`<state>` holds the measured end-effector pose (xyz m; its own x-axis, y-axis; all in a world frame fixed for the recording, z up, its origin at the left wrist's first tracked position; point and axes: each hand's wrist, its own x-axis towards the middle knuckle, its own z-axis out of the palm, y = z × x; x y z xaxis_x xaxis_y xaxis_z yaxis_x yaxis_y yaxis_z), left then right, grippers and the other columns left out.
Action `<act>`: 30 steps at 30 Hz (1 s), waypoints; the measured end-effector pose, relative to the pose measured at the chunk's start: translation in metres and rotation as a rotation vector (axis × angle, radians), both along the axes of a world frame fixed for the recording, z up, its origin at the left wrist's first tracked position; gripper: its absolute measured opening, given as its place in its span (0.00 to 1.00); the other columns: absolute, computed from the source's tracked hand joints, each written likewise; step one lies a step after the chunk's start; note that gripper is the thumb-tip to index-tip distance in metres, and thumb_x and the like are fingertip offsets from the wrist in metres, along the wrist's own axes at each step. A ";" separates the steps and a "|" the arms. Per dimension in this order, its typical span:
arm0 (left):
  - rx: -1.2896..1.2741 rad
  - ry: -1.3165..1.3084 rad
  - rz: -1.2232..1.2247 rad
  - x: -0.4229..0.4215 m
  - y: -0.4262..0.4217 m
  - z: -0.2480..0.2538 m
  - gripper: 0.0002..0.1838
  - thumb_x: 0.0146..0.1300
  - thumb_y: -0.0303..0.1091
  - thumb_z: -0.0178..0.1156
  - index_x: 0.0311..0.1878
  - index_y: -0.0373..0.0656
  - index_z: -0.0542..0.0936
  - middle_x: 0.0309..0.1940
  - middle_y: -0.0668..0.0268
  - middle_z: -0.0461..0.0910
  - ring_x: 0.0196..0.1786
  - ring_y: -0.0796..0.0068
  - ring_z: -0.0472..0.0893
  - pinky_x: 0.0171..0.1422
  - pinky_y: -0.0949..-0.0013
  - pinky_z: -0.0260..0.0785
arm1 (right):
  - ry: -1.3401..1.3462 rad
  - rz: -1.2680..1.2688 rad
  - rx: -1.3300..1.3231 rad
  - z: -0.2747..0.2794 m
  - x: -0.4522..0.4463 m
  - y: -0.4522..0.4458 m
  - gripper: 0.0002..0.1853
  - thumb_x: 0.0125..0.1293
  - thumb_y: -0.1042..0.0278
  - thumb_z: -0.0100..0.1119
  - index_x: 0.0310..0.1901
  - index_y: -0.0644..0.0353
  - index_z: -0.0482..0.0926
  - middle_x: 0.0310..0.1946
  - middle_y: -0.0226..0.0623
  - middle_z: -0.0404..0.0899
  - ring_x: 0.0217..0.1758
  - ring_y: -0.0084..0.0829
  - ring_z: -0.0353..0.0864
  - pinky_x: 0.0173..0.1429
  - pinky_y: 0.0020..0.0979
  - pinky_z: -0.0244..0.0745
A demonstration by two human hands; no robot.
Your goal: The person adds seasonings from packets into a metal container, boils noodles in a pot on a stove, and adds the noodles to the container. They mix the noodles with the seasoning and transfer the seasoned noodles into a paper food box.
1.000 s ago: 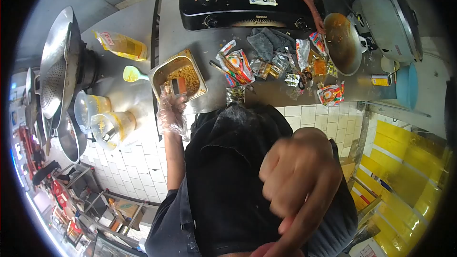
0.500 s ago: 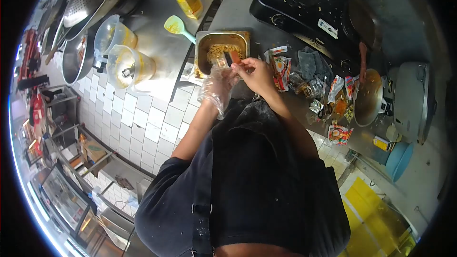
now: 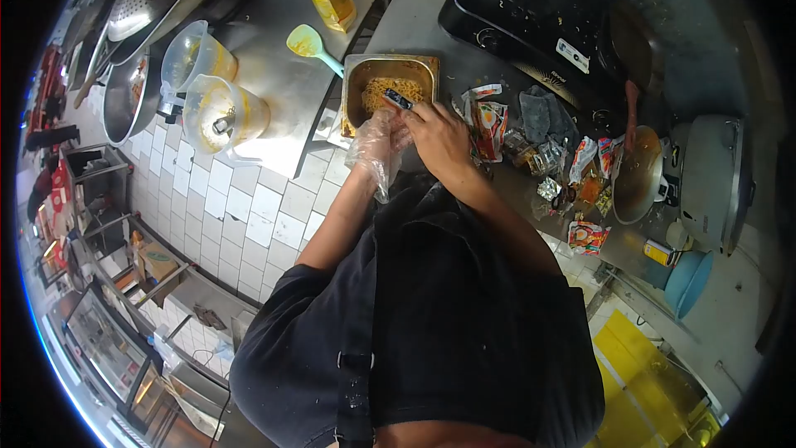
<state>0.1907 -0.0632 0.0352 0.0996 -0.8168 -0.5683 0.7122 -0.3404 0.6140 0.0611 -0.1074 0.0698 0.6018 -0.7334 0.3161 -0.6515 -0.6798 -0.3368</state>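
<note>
The left hand (image 3: 377, 143), in a clear plastic glove, is closed on the lower edge of a small dark sachet (image 3: 398, 99); the folds of the glove obscure the exact finger layout. The bare right hand (image 3: 442, 134) pinches the sachet at its near right end, fingertips pressed together beside the left hand. This two-handed grip presumably steadies a light, slippery item.

The sachet is held above the near part of a metal pan (image 3: 356, 87), over the noodles (image 3: 380, 90) inside; this position likely lets the pan catch anything that falls. The glove probably keeps the left hand clean. The pan stands at the front edge of the counter (image 3: 414, 12), directly before the body, within easy reach of both hands.

A pale green spatula (image 3: 307, 41) lies left of the pan, handle end toward the rim, apparently for quick pickup. Opened wrappers (image 3: 491, 120) and a dark cloth (image 3: 546, 116) lie to the right, seemingly pushed aside to leave working room. Beyond them is the black stove (image 3: 518, 21).
</note>
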 end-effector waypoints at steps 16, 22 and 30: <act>-0.004 0.062 0.027 -0.014 0.004 -0.024 0.11 0.72 0.37 0.54 0.50 0.42 0.76 0.40 0.67 0.80 0.41 0.78 0.80 0.46 0.76 0.75 | -0.071 -0.170 0.221 -0.004 0.004 0.001 0.12 0.62 0.65 0.59 0.45 0.57 0.83 0.40 0.33 0.82 0.41 0.38 0.82 0.41 0.37 0.76; 0.028 0.173 0.097 -0.018 -0.002 0.023 0.12 0.74 0.38 0.49 0.50 0.41 0.75 0.42 0.65 0.78 0.46 0.74 0.79 0.47 0.74 0.74 | 0.291 -0.016 -0.073 0.004 0.012 0.009 0.15 0.59 0.70 0.52 0.45 0.63 0.82 0.47 0.33 0.79 0.53 0.33 0.75 0.60 0.36 0.67; 0.042 0.235 0.096 -0.014 -0.003 0.010 0.12 0.75 0.37 0.47 0.51 0.42 0.76 0.44 0.64 0.78 0.47 0.73 0.80 0.51 0.73 0.73 | -0.092 -0.197 0.140 0.024 0.009 0.001 0.15 0.61 0.57 0.57 0.43 0.60 0.79 0.45 0.43 0.78 0.49 0.42 0.76 0.52 0.42 0.72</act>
